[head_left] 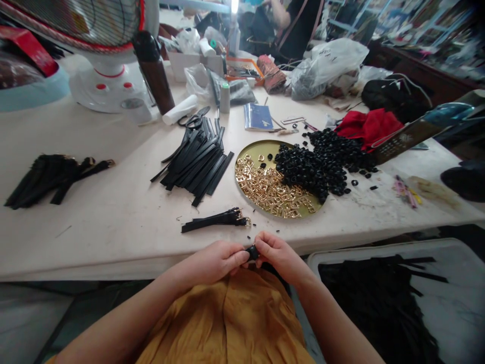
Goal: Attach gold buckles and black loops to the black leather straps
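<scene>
My left hand (pixel 217 260) and my right hand (pixel 275 253) meet just below the table's front edge, over my yellow skirt. Both pinch a small black strap piece (pixel 252 252) between their fingertips; most of it is hidden. Just beyond them on the table lies a finished black strap with a gold buckle (pixel 217 220). Farther back a round gold tray (pixel 261 149) holds several gold buckles (pixel 267 189) and a heap of black loops (pixel 318 162). A pile of black straps (pixel 197 162) lies left of the tray.
A second bundle of black straps (pixel 49 177) lies at the far left. A white fan (pixel 109 55), a dark bottle (pixel 153 71), scissors (pixel 193 120), a blue booklet (pixel 258 116), red cloth (pixel 366 126) and plastic bags crowd the back. A white bin of black straps (pixel 379 298) stands at my right. Another person sits across.
</scene>
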`<action>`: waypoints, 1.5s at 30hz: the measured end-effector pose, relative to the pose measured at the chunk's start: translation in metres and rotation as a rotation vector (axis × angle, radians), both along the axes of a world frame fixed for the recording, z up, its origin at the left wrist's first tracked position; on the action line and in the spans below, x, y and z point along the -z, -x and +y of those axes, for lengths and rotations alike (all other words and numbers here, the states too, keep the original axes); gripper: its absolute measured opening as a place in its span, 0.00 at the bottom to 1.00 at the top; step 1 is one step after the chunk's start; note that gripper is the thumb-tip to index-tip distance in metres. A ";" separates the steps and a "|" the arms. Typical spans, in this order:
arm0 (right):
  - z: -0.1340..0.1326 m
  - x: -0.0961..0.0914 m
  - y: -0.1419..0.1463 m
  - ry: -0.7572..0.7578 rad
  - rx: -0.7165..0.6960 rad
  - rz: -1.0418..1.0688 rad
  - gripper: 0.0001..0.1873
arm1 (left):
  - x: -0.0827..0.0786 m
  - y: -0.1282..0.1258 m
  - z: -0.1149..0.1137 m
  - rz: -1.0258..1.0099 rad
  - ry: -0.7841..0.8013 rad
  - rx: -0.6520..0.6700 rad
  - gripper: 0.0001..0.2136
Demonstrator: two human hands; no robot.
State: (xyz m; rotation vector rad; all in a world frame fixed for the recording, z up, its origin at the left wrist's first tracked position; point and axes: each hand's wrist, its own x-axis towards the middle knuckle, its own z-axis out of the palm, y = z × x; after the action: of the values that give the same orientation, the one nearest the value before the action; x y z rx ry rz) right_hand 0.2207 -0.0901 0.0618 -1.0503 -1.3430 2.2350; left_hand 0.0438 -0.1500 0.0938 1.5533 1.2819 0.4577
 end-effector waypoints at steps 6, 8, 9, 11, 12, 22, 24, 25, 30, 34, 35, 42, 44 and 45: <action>-0.009 -0.003 0.008 -0.009 0.019 0.067 0.16 | 0.006 -0.002 -0.001 -0.013 0.033 -0.053 0.16; -0.009 -0.003 0.008 -0.070 0.060 0.026 0.13 | 0.006 0.000 -0.001 -0.063 0.098 -0.087 0.13; -0.009 -0.002 0.007 -0.100 0.087 -0.004 0.13 | 0.006 0.002 -0.002 -0.106 0.141 -0.103 0.11; -0.009 0.000 0.006 -0.148 0.126 -0.062 0.12 | 0.004 0.006 -0.003 -0.199 0.217 -0.131 0.10; -0.009 0.002 0.006 -0.168 0.131 -0.083 0.12 | 0.004 0.008 -0.003 -0.239 0.244 -0.148 0.10; -0.020 0.016 0.006 -0.768 0.063 -0.263 0.05 | 0.021 0.001 -0.005 -0.459 0.463 -0.376 0.09; -0.018 0.014 0.003 -0.819 -0.009 -0.272 0.05 | 0.025 -0.002 -0.006 -0.465 0.475 -0.398 0.09; -0.017 0.012 0.001 -0.833 -0.042 -0.273 0.05 | 0.026 -0.003 -0.007 -0.458 0.477 -0.404 0.09; -0.014 0.008 -0.007 -0.821 -0.213 -0.275 0.05 | 0.027 -0.006 -0.009 -0.333 0.451 -0.306 0.10; -0.016 0.012 -0.007 -0.828 -0.216 -0.321 0.01 | 0.025 -0.004 -0.010 -0.273 0.370 -0.140 0.10; -0.016 0.013 -0.006 -0.833 -0.197 -0.332 0.01 | 0.024 -0.004 -0.010 -0.261 0.346 -0.117 0.10; -0.015 0.009 -0.008 -0.823 -0.234 -0.291 0.03 | 0.024 -0.009 -0.012 -0.168 0.279 -0.125 0.12; -0.015 0.011 -0.011 -0.727 -0.195 -0.270 0.02 | 0.024 -0.010 -0.011 -0.176 0.290 -0.127 0.12; -0.016 0.013 -0.011 -0.654 -0.151 -0.268 0.01 | 0.023 -0.011 -0.010 -0.171 0.298 -0.132 0.13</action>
State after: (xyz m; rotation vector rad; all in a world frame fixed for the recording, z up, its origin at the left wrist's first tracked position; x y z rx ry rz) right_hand 0.2316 -0.1063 0.0486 -1.0332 -2.1251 1.5693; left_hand 0.0547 -0.1600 0.0704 1.1620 1.2604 0.4497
